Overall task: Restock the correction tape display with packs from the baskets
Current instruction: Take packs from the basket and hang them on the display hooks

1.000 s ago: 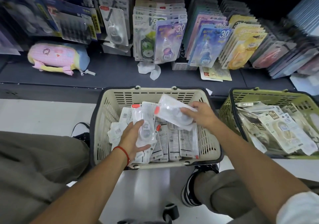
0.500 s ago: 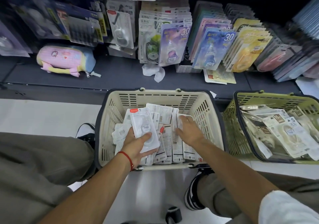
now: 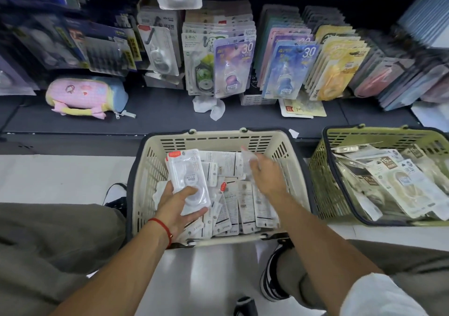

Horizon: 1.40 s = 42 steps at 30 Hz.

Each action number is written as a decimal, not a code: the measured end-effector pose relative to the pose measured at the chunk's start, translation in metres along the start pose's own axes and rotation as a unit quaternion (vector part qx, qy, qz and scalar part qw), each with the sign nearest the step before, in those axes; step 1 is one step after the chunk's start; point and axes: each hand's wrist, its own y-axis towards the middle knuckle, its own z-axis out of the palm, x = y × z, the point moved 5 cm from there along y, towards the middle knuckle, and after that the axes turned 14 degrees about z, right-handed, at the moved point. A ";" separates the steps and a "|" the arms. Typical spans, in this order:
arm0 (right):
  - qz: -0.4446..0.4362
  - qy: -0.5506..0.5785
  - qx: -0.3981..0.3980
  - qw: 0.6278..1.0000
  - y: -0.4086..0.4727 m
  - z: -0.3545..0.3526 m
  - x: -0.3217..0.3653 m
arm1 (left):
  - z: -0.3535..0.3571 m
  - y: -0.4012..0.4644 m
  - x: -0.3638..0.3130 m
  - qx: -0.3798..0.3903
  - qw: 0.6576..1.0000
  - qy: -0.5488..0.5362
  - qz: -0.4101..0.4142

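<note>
The display shelf (image 3: 170, 118) is observed behind the beige basket (image 3: 218, 140), where loose packs (image 3: 243, 201) are heaped. A stack of packs (image 3: 188, 177) is gripped by the left hand (image 3: 177, 206). The right hand (image 3: 268, 177) is blurred; its grasp cannot be determined. Packs should be squared, faces aligned, before hanging.

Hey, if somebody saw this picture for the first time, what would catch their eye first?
Probably the cream plastic basket at centre, heaped with clear-wrapped correction tape packs, where the left hand grips a small stack of white packs and the right hand pinches a blurred clear pack. Behind it, colourful carded packs lean along the dark shelf, and a green plastic basket sits at right.
</note>
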 end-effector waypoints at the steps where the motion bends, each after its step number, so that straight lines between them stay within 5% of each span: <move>1: -0.006 0.049 -0.015 0.999 0.004 -0.016 0.002 | 0.002 0.001 -0.001 -0.001 1.000 -0.005 -0.002; 4: 0.011 0.235 0.019 0.972 0.013 -0.052 0.016 | 0.010 0.002 -0.004 0.005 1.000 -0.002 -0.003; 7: 0.035 0.320 0.151 0.935 0.010 -0.057 0.037 | 0.022 -0.004 -0.006 0.029 1.000 0.002 -0.012; 9: 0.035 0.313 0.227 0.922 0.000 -0.044 0.049 | 0.032 -0.009 -0.005 0.087 0.996 -0.003 -0.026; 13: -0.001 0.218 0.202 0.955 -0.018 -0.013 0.057 | 0.034 -0.014 -0.002 0.160 0.985 0.064 -0.005; 15: -0.020 0.106 0.159 0.981 -0.015 -0.010 0.043 | 0.024 -0.013 -0.002 0.137 0.987 0.085 0.002; 17: -0.070 -0.156 0.146 0.974 -0.008 -0.009 0.012 | 0.011 -0.009 -0.002 0.097 0.992 0.074 -0.005; 20: -0.099 -0.471 0.193 0.855 -0.009 0.000 -0.049 | -0.005 -0.005 0.000 0.061 0.996 0.069 -0.019; 23: -0.177 -0.555 0.173 0.794 -0.012 0.010 -0.064 | -0.009 -0.005 0.000 0.055 0.995 0.075 -0.022; 26: -0.205 -0.522 0.149 0.814 -0.006 0.009 -0.060 | -0.009 -0.007 0.000 0.048 0.996 0.075 -0.020; 29: -0.201 -0.420 0.125 0.876 0.002 -0.006 -0.044 | -0.008 -0.007 -0.004 0.025 0.998 0.053 -0.013; 33: -0.039 -0.131 0.123 0.983 0.027 -0.046 -0.018 | -0.005 -0.007 -0.011 0.000 1.000 0.019 0.022; 38: 0.014 0.108 0.094 0.990 0.005 -0.053 0.034 | 0.019 -0.013 -0.022 0.016 0.995 0.004 0.099; 42: -0.081 0.065 0.058 0.993 -0.036 -0.039 0.089 | 0.038 -0.016 -0.040 0.027 0.986 -0.007 0.163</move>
